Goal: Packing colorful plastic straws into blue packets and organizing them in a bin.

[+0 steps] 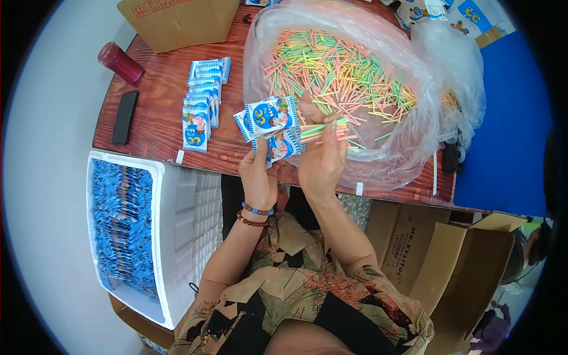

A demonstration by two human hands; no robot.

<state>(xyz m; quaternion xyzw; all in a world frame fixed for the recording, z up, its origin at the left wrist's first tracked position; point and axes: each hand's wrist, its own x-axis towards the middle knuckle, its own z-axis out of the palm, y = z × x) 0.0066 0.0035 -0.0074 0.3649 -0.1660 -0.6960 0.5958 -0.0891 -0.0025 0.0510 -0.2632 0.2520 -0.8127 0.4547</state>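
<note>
My left hand (258, 180) is closed on a small fan of blue-and-white packets (272, 118), its thumb pressed near their lower edge. My right hand (324, 163) pinches a short bundle of thin pink, yellow and green sticks (331, 131). The left ends of those sticks meet the packets; whether they sit inside one, I cannot tell. Just beyond both hands, a heap of similar coloured sticks (337, 74) lies in a wide-open clear plastic bag (260, 62). Left of my hands, several more packets (197, 121) overlap in a column on the wooden table (157, 121).
A white foam box (157, 195) full of upright packets (121, 219) stands at the left. On the table are a black phone (125, 117), a red cup (121, 63) and a cardboard box (180, 23). An open carton (467, 278) and a blue panel (503, 124) are at right.
</note>
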